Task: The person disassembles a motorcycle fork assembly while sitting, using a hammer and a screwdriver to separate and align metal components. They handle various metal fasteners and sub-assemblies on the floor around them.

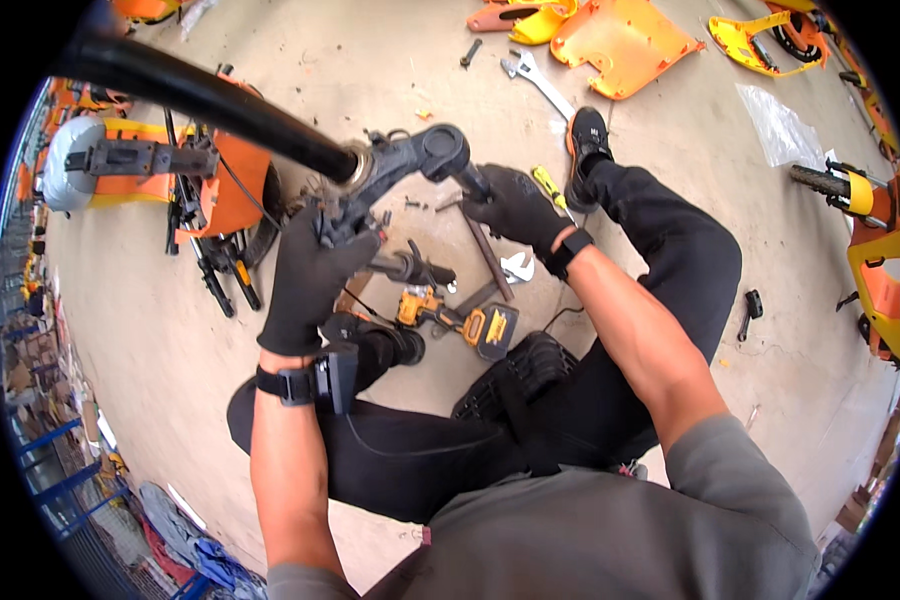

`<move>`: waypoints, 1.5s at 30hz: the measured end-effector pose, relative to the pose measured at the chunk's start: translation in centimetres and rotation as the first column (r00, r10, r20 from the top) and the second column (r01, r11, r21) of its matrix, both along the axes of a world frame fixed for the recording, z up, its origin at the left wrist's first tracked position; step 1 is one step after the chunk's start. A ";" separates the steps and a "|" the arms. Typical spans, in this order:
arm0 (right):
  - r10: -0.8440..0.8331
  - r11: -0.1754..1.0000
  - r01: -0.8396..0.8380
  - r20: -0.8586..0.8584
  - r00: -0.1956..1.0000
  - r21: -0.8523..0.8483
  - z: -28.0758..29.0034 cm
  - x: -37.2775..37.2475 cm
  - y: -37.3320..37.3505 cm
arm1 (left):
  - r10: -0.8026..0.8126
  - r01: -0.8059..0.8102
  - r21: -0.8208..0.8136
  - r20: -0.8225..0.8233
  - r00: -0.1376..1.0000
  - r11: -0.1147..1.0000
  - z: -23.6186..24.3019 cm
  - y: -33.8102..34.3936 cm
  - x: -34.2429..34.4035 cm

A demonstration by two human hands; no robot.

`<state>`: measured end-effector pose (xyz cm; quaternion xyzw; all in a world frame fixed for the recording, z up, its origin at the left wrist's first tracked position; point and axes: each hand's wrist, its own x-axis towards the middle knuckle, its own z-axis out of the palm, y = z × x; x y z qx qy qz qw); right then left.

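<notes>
A black scooter or bike fork [400,165] with a long black tube [210,95] slants in from the upper left. My gloved left hand [320,270] closes around the near side of its crown. My gloved right hand [515,205] wraps the stub on the far side, below the round joint. A lower leg of the fork [410,267] sticks out past my left fingers. On the floor beneath lie a yellow and black cordless driver [460,318], a hammer [487,255] and an adjustable wrench [517,267]. A yellow-handled screwdriver [548,185] rests beside my right hand.
My legs are bent around the tools. A large adjustable wrench [545,85] lies by my right shoe [588,140]. Orange panels [625,45] are at the back. A partly stripped orange vehicle [225,190] stands left, a yellow one [880,260] right. Plastic film [782,125] lies back right.
</notes>
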<state>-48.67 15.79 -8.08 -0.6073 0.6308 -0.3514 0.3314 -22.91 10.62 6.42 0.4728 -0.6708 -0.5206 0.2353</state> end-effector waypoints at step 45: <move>-0.115 0.957 0.058 0.185 0.976 0.285 -8.9 -1.8 -1.9 | -0.200 0.201 0.001 0.048 0.979 0.980 -10.3 -3.3 -4.1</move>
